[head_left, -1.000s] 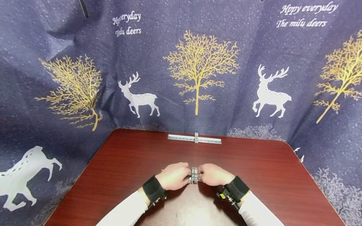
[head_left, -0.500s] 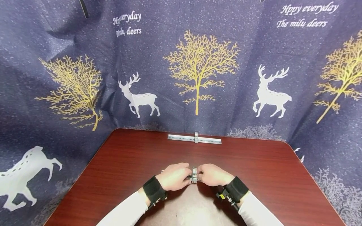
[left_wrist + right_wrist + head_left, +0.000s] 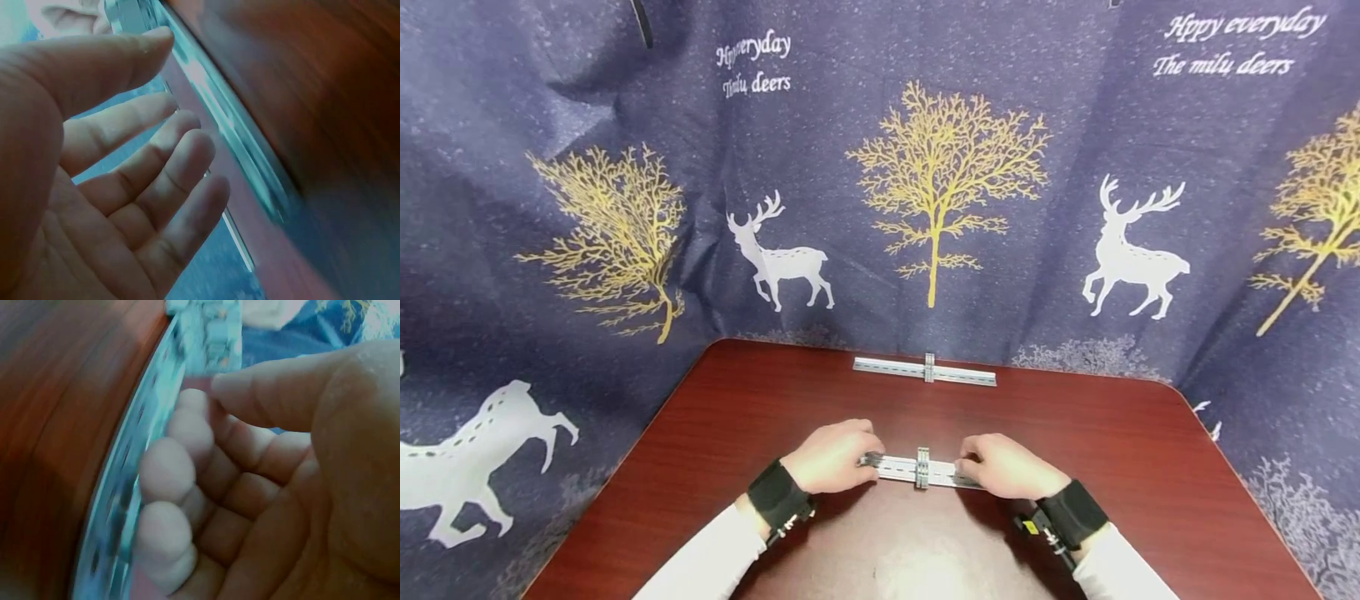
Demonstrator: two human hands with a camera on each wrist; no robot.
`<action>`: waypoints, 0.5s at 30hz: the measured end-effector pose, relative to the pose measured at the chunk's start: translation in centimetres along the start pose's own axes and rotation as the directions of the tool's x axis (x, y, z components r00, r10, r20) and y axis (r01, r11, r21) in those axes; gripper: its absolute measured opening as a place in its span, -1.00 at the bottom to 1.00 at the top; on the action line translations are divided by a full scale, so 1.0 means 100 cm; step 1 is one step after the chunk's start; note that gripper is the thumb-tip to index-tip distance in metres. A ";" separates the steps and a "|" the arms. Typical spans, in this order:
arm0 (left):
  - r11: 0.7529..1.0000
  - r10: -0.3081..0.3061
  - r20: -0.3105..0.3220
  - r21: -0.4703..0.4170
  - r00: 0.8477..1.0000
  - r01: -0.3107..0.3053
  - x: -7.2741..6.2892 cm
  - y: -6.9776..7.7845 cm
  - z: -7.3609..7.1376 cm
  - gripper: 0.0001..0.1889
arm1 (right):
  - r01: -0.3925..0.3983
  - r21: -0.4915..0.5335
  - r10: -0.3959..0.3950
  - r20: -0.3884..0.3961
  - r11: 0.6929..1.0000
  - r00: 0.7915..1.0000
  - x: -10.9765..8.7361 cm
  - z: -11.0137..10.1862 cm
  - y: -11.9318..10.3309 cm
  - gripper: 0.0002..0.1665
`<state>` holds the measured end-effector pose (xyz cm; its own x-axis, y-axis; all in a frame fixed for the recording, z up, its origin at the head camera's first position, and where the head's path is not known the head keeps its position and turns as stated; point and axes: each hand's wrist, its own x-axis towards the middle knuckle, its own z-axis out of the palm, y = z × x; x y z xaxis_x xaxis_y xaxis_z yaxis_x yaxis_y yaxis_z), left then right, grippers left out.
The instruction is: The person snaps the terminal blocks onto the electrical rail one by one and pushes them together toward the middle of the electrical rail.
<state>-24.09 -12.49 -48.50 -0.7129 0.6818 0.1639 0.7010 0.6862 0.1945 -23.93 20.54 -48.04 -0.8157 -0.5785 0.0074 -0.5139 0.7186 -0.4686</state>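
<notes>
A slotted metal DIN rail lies across the near middle of the table, with a narrow stack of grey terminal blocks upright near its centre. My left hand is at the rail's left end. In the left wrist view its fingers are loosely bent and apart, with the rail passing just beyond the tips. My right hand is over the rail's right end. The right wrist view shows its fingers loosely curled beside the rail, holding nothing, with the terminal blocks farther up.
A second DIN rail with its own terminal blocks lies along the back of the red-brown table. Behind the table hangs a dark blue curtain printed with deer and trees.
The terminal blocks on the near rail closed up together. Both hands then moved outward from them, left hand leftward and right hand rightward, exposing more rail. The head view shifted slightly.
</notes>
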 end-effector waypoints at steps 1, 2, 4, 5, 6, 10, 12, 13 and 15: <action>1.000 -0.005 -0.012 0.000 1.000 0.005 -0.004 -0.004 -0.001 -0.78 | -0.009 0.005 0.009 -0.011 1.000 1.000 -0.004 -0.001 0.005 -0.78; 1.000 -0.011 -0.024 0.002 1.000 0.011 -0.008 -0.009 -0.003 -0.75 | -0.017 0.006 0.017 -0.022 1.000 1.000 -0.009 -0.002 0.009 -0.78; 1.000 -0.021 -0.051 0.004 0.998 0.021 -0.016 -0.017 -0.005 -0.72 | -0.024 0.016 0.024 -0.046 1.000 0.999 -0.017 -0.005 0.015 -0.77; 1.000 -0.025 -0.061 0.005 0.998 0.026 -0.020 -0.021 -0.006 -0.70 | -0.028 0.019 0.029 -0.057 0.999 0.998 -0.021 -0.006 0.018 -0.76; 0.999 -0.031 -0.071 0.005 0.997 0.031 -0.024 -0.024 -0.006 -0.70 | -0.030 0.024 0.031 -0.070 0.999 0.997 -0.025 -0.007 0.020 -0.75; 0.999 -0.050 -0.094 0.001 0.994 0.050 -0.038 -0.034 -0.010 -0.69 | -0.042 0.042 0.047 -0.115 0.998 0.992 -0.039 -0.009 0.027 -0.80; 0.998 -0.057 -0.091 0.000 0.994 0.057 -0.043 -0.038 -0.011 -0.69 | -0.052 0.047 0.057 -0.133 0.998 0.989 -0.045 -0.009 0.030 -0.84; 0.998 -0.061 -0.086 -0.001 0.994 0.062 -0.045 -0.039 -0.010 -0.68 | -0.053 0.048 0.060 -0.142 0.997 0.988 -0.047 -0.009 0.031 -0.83; 0.997 -0.072 -0.069 -0.006 0.995 0.071 -0.047 -0.040 -0.010 -0.69 | -0.050 0.050 0.058 -0.166 0.997 0.984 -0.050 -0.009 0.033 -0.80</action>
<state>-23.54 -18.70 -49.11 -0.7609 0.6120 0.2154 0.6482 0.7314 0.2119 -21.76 26.16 -48.87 -0.8769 -0.4638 0.1264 -0.4582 0.7268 -0.5116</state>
